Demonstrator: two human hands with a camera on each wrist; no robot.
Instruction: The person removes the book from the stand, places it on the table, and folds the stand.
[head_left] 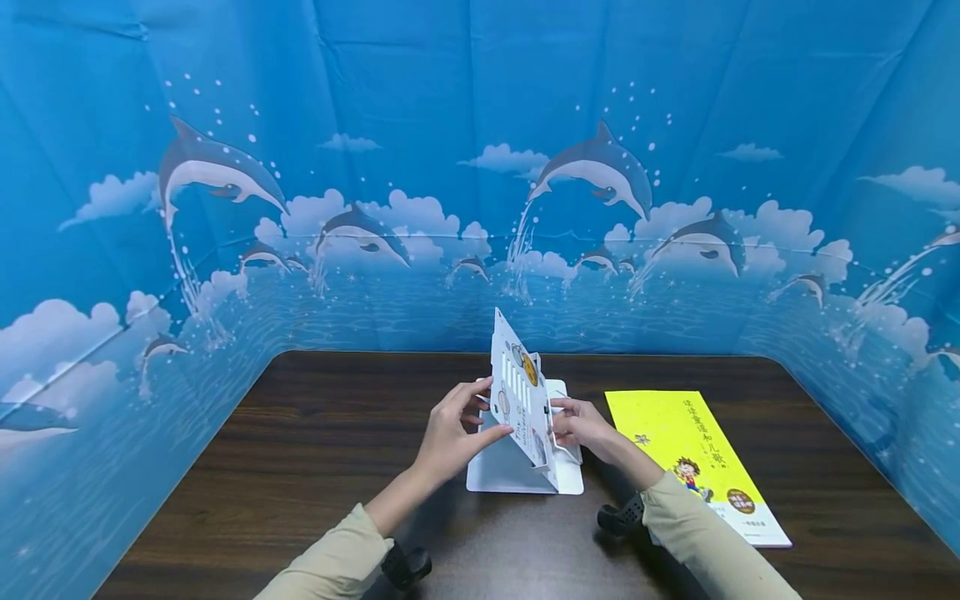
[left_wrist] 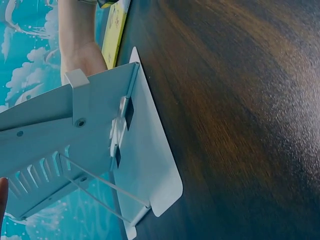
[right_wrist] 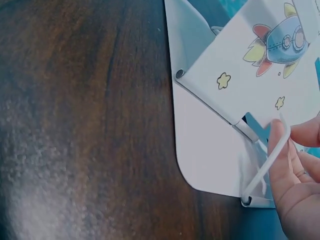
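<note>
A white metal book stand [head_left: 517,400] with cartoon pictures stands on the table, its slotted panel raised at a steep tilt over a flat base plate [head_left: 495,471]. My left hand [head_left: 453,425] holds the panel's left side, thumb on the printed face. Behind the panel, thin wire support legs [left_wrist: 100,187] run down to the base in the left wrist view. On the other side, my right hand [right_wrist: 295,170] pinches a white bent wire arm [right_wrist: 265,167] at the stand's front lip. A printed rocket [right_wrist: 286,41] shows on the panel near these fingers.
A yellow book [head_left: 675,433] lies flat to the right of the stand, beside my right forearm. The dark wooden table [head_left: 322,467] reaches back to a blue dolphin-print curtain [head_left: 450,167]. Each wrist wears a black band.
</note>
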